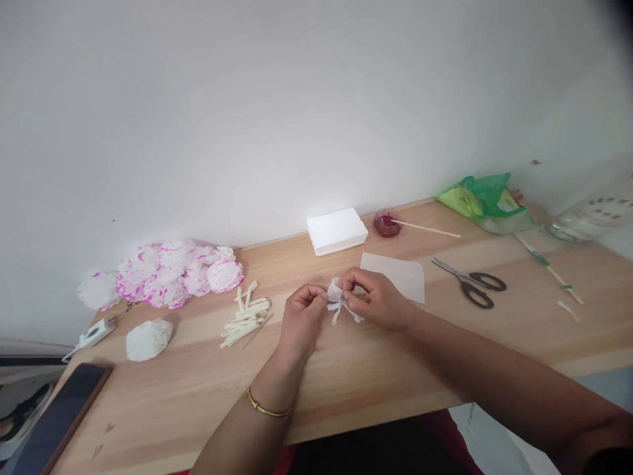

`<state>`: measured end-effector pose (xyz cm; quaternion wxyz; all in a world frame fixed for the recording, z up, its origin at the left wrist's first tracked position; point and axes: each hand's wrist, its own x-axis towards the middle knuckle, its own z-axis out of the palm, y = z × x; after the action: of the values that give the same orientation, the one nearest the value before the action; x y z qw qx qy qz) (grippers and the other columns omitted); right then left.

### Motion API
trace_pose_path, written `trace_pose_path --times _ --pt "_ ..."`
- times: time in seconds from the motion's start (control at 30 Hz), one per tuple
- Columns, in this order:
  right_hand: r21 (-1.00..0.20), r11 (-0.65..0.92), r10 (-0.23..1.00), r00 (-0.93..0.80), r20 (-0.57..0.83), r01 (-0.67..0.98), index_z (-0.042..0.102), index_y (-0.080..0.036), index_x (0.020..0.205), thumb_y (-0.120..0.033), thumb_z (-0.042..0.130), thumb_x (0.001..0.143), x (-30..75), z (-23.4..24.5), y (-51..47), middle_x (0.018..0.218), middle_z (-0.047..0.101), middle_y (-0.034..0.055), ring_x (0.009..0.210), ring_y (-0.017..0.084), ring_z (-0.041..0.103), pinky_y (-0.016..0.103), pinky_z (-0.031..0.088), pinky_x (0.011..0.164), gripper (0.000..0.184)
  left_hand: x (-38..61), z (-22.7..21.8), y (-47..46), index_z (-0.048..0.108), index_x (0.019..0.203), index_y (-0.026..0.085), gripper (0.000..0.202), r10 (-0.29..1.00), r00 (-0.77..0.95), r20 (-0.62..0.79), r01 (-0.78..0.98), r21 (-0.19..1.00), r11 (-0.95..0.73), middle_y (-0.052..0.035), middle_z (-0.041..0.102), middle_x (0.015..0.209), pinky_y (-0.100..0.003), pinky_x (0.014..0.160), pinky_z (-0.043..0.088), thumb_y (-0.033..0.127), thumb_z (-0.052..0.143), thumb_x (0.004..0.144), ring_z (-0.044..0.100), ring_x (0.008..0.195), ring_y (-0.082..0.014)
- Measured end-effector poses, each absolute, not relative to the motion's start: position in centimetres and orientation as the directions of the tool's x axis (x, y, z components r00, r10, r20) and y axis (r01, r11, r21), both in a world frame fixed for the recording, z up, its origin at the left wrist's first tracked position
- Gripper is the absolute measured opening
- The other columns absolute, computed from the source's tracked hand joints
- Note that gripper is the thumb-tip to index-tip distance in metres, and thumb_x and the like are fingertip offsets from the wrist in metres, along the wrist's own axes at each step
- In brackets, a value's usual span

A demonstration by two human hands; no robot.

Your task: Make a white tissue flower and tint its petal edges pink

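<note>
Between both hands is a small piece of gathered white tissue paper (335, 294), with thin twisted ends hanging below it. My left hand (305, 311) pinches its left side between thumb and fingertips. From the right, my right hand (374, 297) pinches the other side. Under and behind my right hand lies a flat sheet of white tissue (413, 276). To the left of my hands is a loose pile of pale cream strips (246, 318). A white tissue ball (149, 340) rests farther left.
Pink-edged tissue flowers (168, 272) cluster at back left. By the wall stand a tissue stack (337, 231) and a small dish of dark red liquid (386, 224) with a stick. Scissors (472, 280), a green bag (489, 201) and a glass jar (588, 214) are right; a phone (62, 419) lies front left.
</note>
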<state>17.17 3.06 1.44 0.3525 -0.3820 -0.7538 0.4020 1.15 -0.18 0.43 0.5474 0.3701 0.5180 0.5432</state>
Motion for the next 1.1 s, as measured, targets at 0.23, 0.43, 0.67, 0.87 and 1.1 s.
trace_pose_path --times 0.23,0.43,0.67,0.87,1.1 --pt "-0.909 0.341 0.884 -0.411 0.224 0.240 0.046 -0.020 0.073 -0.014 0.052 0.074 17.3 1.0 3.2 0.081 0.058 0.0004 0.075 0.014 0.055 0.026 0.044 0.070 0.009 0.8 0.1 0.0 0.052 0.060 0.016 0.013 0.938 -0.291 -0.189 -0.188 0.973 0.138 0.0030 0.056 0.062 -0.021 0.057 0.043 0.022 0.062 0.066 0.052 0.057 -0.0082" --pt "-0.965 0.221 0.898 -0.416 0.145 0.142 0.048 -0.021 0.084 -0.020 0.057 0.077 17.1 0.6 3.0 0.081 0.052 -0.0004 0.074 0.013 0.052 0.024 0.044 0.066 0.011 0.5 0.0 -0.2 0.055 0.063 0.016 0.009 0.939 -0.339 0.056 0.081 0.996 -0.030 0.0002 0.060 0.069 -0.024 0.064 0.045 0.018 0.057 0.072 0.056 0.065 -0.0114" --pt "-0.955 0.195 0.926 -0.362 0.105 0.222 0.046 -0.020 0.077 -0.031 0.060 0.080 16.6 0.1 3.3 0.070 0.048 -0.0034 0.063 0.011 0.045 0.023 0.039 0.058 0.018 1.0 0.5 -1.5 0.056 0.071 0.018 0.008 0.896 -0.152 0.416 0.389 0.859 -0.333 -0.0044 0.064 0.085 -0.028 0.076 0.046 0.012 0.054 0.077 0.060 0.082 -0.0150" --pt "-0.913 0.310 0.940 -0.229 0.252 0.265 0.047 -0.021 0.075 -0.030 0.055 0.084 16.8 0.1 3.4 0.071 0.051 -0.0018 0.064 0.012 0.048 0.023 0.039 0.058 0.015 1.0 0.1 -0.9 0.053 0.067 0.017 0.011 0.954 -0.179 0.240 0.223 0.954 -0.198 -0.0019 0.061 0.076 -0.025 0.072 0.045 0.014 0.054 0.077 0.058 0.074 -0.0129" --pt "-0.781 0.530 0.831 -0.387 0.400 0.331 0.048 -0.020 0.073 -0.023 0.055 0.083 16.8 0.7 3.3 0.070 0.055 -0.0005 0.064 0.013 0.051 0.024 0.040 0.061 0.013 1.2 0.2 -0.7 0.060 0.089 0.015 0.024 1.000 -0.027 0.001 -0.118 0.993 -0.004 -0.0022 0.064 0.078 -0.023 0.065 0.044 0.034 0.066 0.075 0.056 0.068 -0.0117"
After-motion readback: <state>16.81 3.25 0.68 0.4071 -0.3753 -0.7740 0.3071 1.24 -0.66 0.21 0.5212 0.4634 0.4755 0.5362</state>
